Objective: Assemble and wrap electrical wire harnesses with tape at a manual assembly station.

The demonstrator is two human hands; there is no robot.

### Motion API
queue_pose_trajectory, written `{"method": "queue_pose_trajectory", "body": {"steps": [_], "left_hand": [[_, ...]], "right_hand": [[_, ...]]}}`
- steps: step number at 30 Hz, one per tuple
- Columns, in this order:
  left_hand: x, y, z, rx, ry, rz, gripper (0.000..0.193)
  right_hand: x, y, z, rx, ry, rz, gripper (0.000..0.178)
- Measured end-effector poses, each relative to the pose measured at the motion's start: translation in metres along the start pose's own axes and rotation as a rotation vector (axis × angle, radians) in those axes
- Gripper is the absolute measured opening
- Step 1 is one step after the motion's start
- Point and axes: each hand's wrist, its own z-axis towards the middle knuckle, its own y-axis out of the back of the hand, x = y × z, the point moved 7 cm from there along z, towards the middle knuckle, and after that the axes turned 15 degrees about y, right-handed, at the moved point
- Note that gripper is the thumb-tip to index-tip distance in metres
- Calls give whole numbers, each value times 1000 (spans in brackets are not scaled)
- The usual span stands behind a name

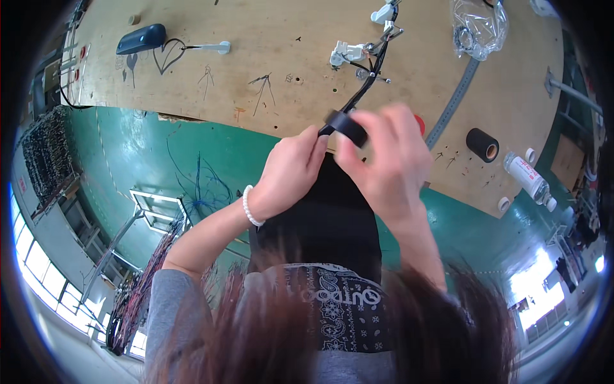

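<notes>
A wire harness [366, 84] wrapped in black runs down over the near edge of the wooden board [217, 77]. White plastic connectors [348, 52] hang off its far part, lying on the board. My left hand [286, 169], with a white beaded bracelet at the wrist, pinches the harness's near end between thumb and fingers. Close beside it, my right hand [393, 163] grips a roll of black tape [347, 128] against the harness, just beyond the left fingertips. The right fingers are somewhat blurred by motion. Whether a strip of tape is unwound cannot be made out.
At right on the board are a metal ruler [453, 102], a black roll with a cardboard core [481, 144] and a lying clear bottle [529, 179]. A clear plastic bag [480, 29] lies at the far right, a dark blue case [141, 40] at far left. Green floor [115, 147] shows below.
</notes>
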Motion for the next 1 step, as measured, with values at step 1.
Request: {"method": "queue_pose_trajectory", "body": {"steps": [1], "left_hand": [[-3,-1,-5,-75,-68,96,22]], "right_hand": [[13,-9,23,78,103,-11,28]]}}
